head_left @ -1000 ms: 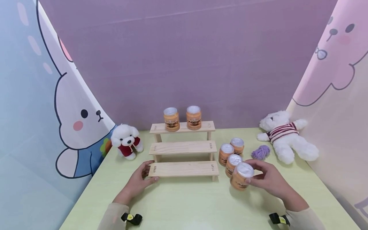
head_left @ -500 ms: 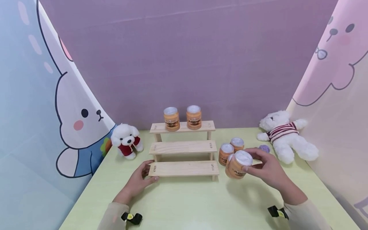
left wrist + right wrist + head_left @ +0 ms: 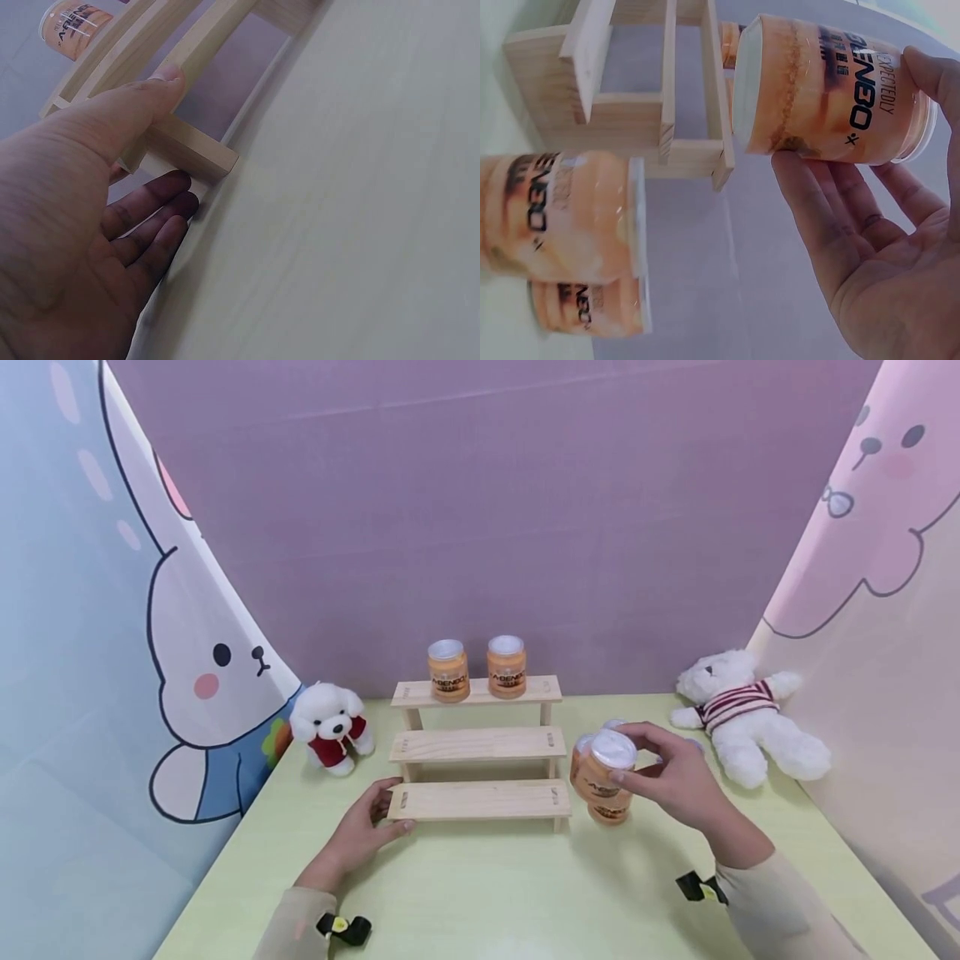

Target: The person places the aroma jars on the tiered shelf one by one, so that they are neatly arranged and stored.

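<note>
A three-tier wooden step shelf (image 3: 480,800) stands on the table. My left hand (image 3: 358,837) grips the left end of its lowest step, thumb at the front edge; in the left wrist view the other fingers (image 3: 154,244) lie loosely beside the shelf's leg. With thumb and fingers, my right hand (image 3: 678,783) holds an orange can (image 3: 817,94) with a clear body and silvery lid, raised off the table. In the head view it overlaps several like cans, one of them this standing can (image 3: 609,814). Two more cans, a left one (image 3: 448,672) and a right one (image 3: 507,668), stand on the top step.
A white plush dog (image 3: 330,727) in red sits left of the shelf. A white teddy bear (image 3: 750,718) in a striped shirt lies at the right, and purple yarn is mostly hidden behind my right hand. A purple backdrop (image 3: 480,527) rises behind the table.
My right hand has lifted the can off the table and carried it up and left, over the other standing cans, towards the shelf. The left hand has stayed at the lowest step.
</note>
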The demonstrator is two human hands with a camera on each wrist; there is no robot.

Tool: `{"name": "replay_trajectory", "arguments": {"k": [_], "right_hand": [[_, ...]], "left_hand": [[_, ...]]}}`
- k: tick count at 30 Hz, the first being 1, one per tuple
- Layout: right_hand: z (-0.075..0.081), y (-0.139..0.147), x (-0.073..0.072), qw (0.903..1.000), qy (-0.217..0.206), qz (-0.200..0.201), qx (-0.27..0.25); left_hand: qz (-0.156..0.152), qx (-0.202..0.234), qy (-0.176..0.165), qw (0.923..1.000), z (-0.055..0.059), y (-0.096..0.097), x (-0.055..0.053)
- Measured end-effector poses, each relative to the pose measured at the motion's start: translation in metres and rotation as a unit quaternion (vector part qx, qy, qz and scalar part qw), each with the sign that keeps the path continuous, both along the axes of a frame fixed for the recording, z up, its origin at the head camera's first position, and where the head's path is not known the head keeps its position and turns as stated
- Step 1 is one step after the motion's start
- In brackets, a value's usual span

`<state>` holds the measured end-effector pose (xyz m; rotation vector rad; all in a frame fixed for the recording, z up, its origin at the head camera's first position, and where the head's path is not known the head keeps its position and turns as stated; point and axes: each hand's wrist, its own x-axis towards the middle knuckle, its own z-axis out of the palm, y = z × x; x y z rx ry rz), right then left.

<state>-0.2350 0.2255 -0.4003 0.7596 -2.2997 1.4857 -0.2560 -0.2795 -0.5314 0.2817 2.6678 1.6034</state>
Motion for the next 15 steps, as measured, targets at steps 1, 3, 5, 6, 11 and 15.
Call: {"name": "replay_trajectory", "arguments": {"k": [1,3,5,6,11,15], "right_hand": [[0.002,-0.002,-0.001,1.0,-0.003,-0.005,0.001],[0.004,-0.007,-0.002,0.9998,-0.009,-0.018,0.006],[0.007,-0.012,-0.004,0.9994,-0.015,-0.029,0.01],[0.008,-0.015,-0.005,0.9992,-0.02,-0.033,0.009],[0.013,-0.027,-0.012,0.9987,-0.033,-0.038,0.004],[0.017,-0.039,-0.018,0.9984,-0.042,-0.038,0.0]], "left_hand": [[-0.001,0.001,0.0,1.0,0.0,0.0,0.0],[-0.002,0.001,0.003,1.0,0.0,0.0,0.0],[-0.002,0.002,0.006,1.0,-0.001,0.0,0.0],[-0.002,0.002,0.006,1.0,-0.001,0.0,0.0],[-0.002,0.005,0.004,1.0,0.0,0.0,0.0],[0.0,0.005,0.003,1.0,-0.001,0.0,0.0]]}}
